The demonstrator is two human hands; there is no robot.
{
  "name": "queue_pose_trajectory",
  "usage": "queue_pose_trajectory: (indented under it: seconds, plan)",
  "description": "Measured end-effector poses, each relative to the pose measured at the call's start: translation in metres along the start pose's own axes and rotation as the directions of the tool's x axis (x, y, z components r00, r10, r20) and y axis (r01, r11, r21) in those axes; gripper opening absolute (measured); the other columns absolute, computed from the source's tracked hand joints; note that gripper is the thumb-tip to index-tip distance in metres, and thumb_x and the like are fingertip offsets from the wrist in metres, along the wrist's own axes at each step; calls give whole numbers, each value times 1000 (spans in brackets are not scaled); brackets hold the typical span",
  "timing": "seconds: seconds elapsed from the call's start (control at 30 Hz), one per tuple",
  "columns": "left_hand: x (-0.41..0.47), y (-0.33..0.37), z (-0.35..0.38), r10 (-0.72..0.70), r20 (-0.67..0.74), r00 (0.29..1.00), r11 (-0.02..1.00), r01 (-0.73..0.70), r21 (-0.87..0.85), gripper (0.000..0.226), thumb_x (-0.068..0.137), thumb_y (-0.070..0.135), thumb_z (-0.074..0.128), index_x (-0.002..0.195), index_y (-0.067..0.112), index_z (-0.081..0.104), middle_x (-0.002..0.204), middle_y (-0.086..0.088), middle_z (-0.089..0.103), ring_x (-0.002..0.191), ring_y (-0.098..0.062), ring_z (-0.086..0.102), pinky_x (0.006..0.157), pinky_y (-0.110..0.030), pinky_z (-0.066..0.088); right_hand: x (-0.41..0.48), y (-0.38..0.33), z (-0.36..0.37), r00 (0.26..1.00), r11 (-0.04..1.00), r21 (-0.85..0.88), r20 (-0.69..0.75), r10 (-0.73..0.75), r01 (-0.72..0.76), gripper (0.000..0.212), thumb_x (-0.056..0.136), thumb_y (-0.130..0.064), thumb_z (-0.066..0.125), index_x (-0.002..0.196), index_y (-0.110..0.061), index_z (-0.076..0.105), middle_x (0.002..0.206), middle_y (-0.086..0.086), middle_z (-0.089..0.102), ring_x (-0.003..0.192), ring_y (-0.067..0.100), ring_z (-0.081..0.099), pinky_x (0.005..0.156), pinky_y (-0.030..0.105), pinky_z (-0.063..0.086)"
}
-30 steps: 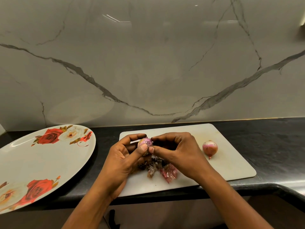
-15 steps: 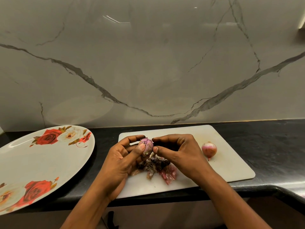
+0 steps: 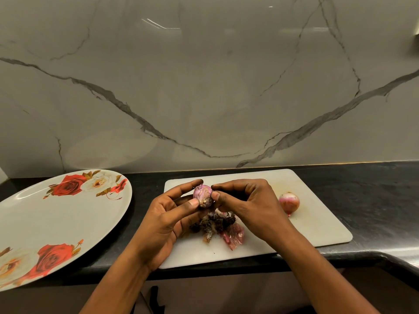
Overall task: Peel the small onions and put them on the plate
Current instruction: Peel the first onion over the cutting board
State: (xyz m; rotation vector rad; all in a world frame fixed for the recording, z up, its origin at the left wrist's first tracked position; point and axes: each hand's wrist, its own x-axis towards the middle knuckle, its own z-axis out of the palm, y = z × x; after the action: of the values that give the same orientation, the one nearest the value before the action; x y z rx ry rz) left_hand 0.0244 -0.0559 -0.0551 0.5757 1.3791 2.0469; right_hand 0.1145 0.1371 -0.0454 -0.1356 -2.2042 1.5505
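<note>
- The left hand (image 3: 167, 220) is raised over the near left part of the cutting board (image 3: 317, 223), palm turned up and toward the right.
- Its fingers (image 3: 186, 189) are curled round a small onion (image 3: 202, 196): the thumb presses the lower front of the bulb and the index finger arches over its top, so the onion is held clear of the board.
- The small onion looks pale purple, with a dry brownish root end facing down and toward the camera.
- The right hand (image 3: 247, 205) meets it from the right, knuckles up. Its thumb and index finger are bent in close together, and their tips pinch the right side of the same onion. The other fingers are curled under the palm.
- A second onion (image 3: 289, 202), pinkish with a little tail at its lower end, lies on the cutting board just to the right of the right hand, apart from it.
- A heap of peels (image 3: 220, 225), dark scraps and reddish papery skin, lies on the board under and just in front of the two hands.
- The plate (image 3: 56, 223), a large white oval with red and cream roses, sits on the black bench (image 3: 374, 191) to the left of the board. No onion lies on it.
- A veined marble wall (image 3: 204, 87) rises behind the bench.
</note>
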Motion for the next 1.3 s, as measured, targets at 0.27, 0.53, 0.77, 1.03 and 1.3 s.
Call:
queue_pose_trajectory:
  seconds: [0.27, 0.53, 0.77, 1.03, 1.3]
  plan:
    - [-2, -1, 3, 41, -25, 999, 996, -39, 78, 48, 88, 4, 69, 135, 14, 67, 125, -14, 75, 119, -30, 72, 94, -35, 62, -4, -6, -1, 997, 990, -110, 9, -82, 83, 38, 87, -44, 78, 122, -28, 78, 110, -15, 79, 101, -4, 73, 89, 23, 62]
    - [-4, -4, 4, 103, -36, 994, 969, -92, 229, 53, 82, 3, 77, 132, 16, 69, 126, -9, 75, 117, -28, 73, 99, -44, 61, -4, -11, 4, 990, 971, -196, 38, -133, 138, 26, 90, -39, 79, 116, -36, 79, 105, -19, 78, 95, 0, 74, 80, 28, 64]
    - [-3, -4, 4, 82, -51, 995, 976, -70, 206, 54, 79, 8, 79, 131, 17, 70, 125, -9, 76, 115, -29, 74, 96, -45, 61, 1, -8, 4, 985, 956, -256, -63, -163, 142, 15, 95, -30, 75, 108, -30, 81, 94, -20, 77, 87, 2, 74, 75, 30, 65]
    - [0, -2, -2, 5, -45, 999, 1000, -7, -30, 46, 91, 0, 67, 136, 10, 68, 131, -21, 71, 120, -38, 70, 93, -37, 63, -4, 2, -11, 988, 970, -243, -149, -37, 0, 18, 91, -19, 81, 108, -26, 82, 92, -18, 78, 84, -4, 74, 79, 19, 62]
    - [1, 0, -2, -24, -40, 999, 995, 20, -95, 46, 91, 7, 66, 137, 9, 65, 132, -20, 71, 116, -31, 73, 90, -35, 64, -5, -6, -4, 993, 965, -259, -102, -65, 37, 19, 92, -31, 79, 111, -29, 81, 102, -19, 78, 92, -9, 72, 84, 18, 61]
